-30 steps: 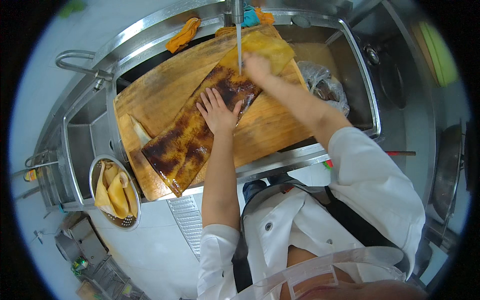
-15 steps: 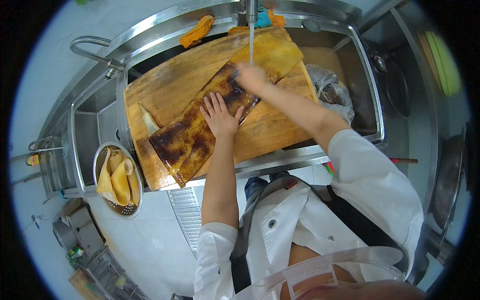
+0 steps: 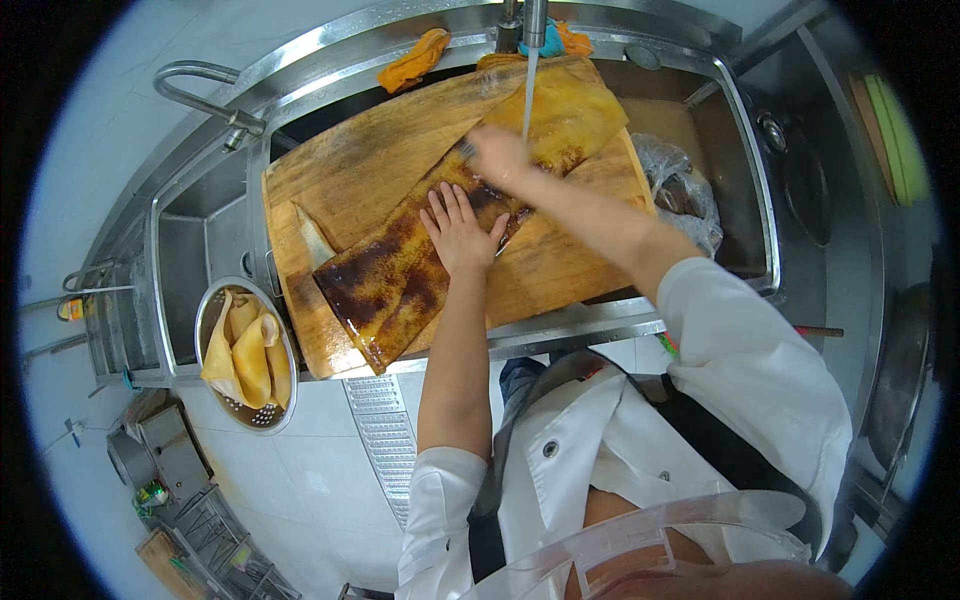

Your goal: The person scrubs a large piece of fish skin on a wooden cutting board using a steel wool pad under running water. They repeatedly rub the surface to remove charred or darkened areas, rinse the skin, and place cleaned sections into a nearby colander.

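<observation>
A long slab of what looks like pork skin (image 3: pixel 385 275), scorched dark brown over most of its length and yellow at the far right end, lies slantwise on a wooden board (image 3: pixel 360 150). My left hand (image 3: pixel 465 232) presses flat on its middle, fingers spread. Farther up the slab, my right hand (image 3: pixel 497 160) is closed and smeared by motion. A small dark grey thing shows at its fingertips, too blurred to name. Water runs from a tap (image 3: pixel 535 25) onto the yellow end, just beyond my right hand. A pale strip (image 3: pixel 314 238) rests at the board's left side.
The board spans a steel sink (image 3: pixel 770 250). On the left, a perforated metal bowl (image 3: pixel 288 395) holds several folded yellow skins. Plastic-wrapped dark pieces (image 3: pixel 685 190) sit in the basin right of the board. An orange cloth (image 3: pixel 415 60) and a second tap (image 3: pixel 195 70) are along the back.
The whole view has shifted slightly. My right hand has moved a little down-left along the skin, while my left hand stays flat in place. Water keeps running.
</observation>
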Motion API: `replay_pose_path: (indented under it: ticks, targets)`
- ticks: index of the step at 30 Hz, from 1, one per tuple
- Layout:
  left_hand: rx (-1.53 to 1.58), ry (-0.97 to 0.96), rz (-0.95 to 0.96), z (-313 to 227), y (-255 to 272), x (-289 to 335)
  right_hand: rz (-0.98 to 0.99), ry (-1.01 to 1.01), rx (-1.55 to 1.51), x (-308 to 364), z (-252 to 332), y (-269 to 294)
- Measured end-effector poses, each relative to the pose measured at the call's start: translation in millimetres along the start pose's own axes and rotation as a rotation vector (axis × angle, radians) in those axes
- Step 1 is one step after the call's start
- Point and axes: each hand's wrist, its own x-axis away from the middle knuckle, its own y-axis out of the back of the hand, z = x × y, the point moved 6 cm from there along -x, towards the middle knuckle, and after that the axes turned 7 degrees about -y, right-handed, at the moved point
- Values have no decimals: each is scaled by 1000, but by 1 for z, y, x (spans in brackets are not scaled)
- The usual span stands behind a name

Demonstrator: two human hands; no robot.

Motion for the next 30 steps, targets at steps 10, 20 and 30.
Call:
replay_pose_path:
  ticks: [10, 20, 30]
  targets:
    - [47, -13, -45, 4, -3, 1, 133, -336, -52, -70, -82, 1]
    - [33, -25, -18, 0, -4, -2, 107, -21, 132, -67, -7, -37]
    - [-33, -13, 69, 0, 3, -4, 93, 262, 224, -33, 76, -21]
